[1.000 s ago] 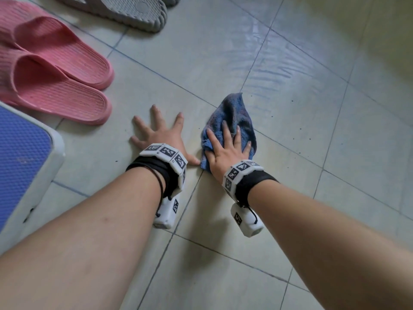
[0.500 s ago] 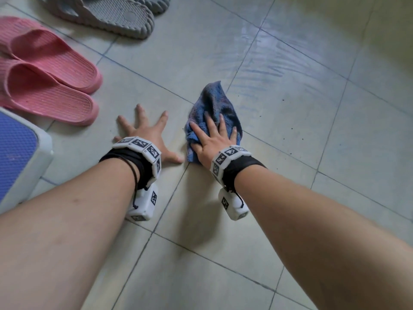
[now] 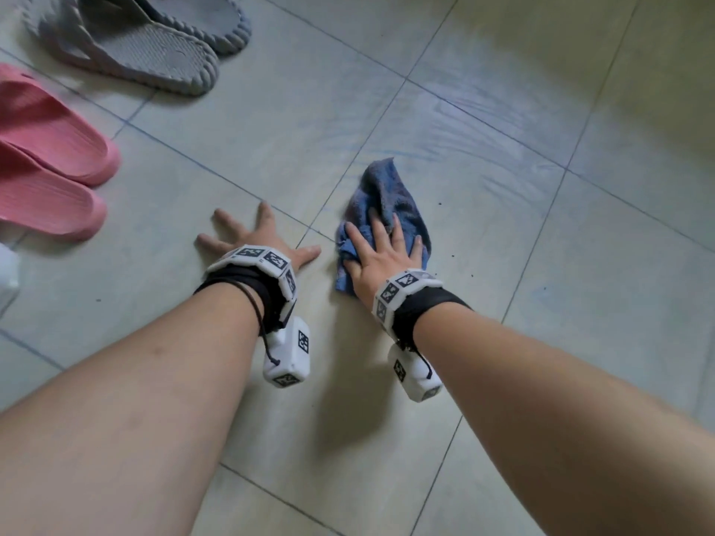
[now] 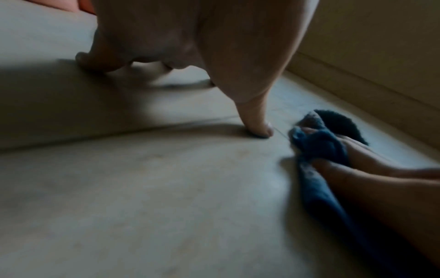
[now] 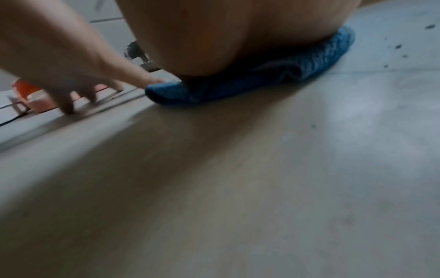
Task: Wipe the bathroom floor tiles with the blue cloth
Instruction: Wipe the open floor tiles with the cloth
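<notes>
The blue cloth (image 3: 387,210) is seen bunched on the pale floor tiles (image 3: 503,288), lying over a grout line, with one pointed corner stretched away from the person. It is pressed flat to the floor by the right hand (image 3: 381,257): the fingers are laid out straight and slightly fanned across the cloth, the palm bearing down on its near part. From the right wrist view the heel of that hand is seen squashing the blue cloth (image 5: 238,84) against the tile, and a rolled edge is pushed out to the side.

Just left of the cloth, the left hand (image 3: 263,241) is planted on bare tile, fingers spread wide and nothing held; its thumb is pointed toward the cloth, close to it but apart. In the left wrist view the thumb tip is pressed onto the floor, with the cloth (image 4: 319,146) and the right hand's fingers (image 4: 357,156) lying just beside it.

Beyond the cloth, faint wet streaks (image 3: 483,141) are seen across the tiles. To the cloth's right, small dark specks (image 3: 474,275) are scattered on the floor. Well to the left of the cloth a pair of pink slippers (image 3: 50,168) is set side by side, and farther away from the person a pair of grey slippers (image 3: 147,44) lies.
</notes>
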{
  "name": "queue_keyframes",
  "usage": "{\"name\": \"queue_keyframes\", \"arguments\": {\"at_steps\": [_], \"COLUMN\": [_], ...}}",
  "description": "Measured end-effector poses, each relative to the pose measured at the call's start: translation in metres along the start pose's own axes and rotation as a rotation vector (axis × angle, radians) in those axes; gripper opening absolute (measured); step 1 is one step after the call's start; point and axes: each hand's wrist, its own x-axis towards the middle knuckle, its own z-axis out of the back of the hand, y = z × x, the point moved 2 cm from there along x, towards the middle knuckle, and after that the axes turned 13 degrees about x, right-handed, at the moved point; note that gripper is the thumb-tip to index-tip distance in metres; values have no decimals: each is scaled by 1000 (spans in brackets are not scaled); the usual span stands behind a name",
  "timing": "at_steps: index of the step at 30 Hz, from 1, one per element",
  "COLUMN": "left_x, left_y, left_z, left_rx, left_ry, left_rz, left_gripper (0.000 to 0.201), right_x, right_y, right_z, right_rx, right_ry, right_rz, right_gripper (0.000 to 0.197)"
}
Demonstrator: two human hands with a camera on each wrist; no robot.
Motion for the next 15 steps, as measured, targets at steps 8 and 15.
{"name": "queue_keyframes", "arguments": {"at_steps": [8,15], "left_x": [9,6], "left_y": [-10,-12], "left_z": [-4,-1], "left_rx": [-14,-26], "left_ry": [14,30], "left_rz": [32,50], "left_gripper": [112,111], "right_x": [2,5], "right_y": [-2,-2], "right_z": [1,3], "right_rx": [-33,-55], "right_ry": [83,152], "right_rz": [46,25], "right_gripper": [61,63]}}
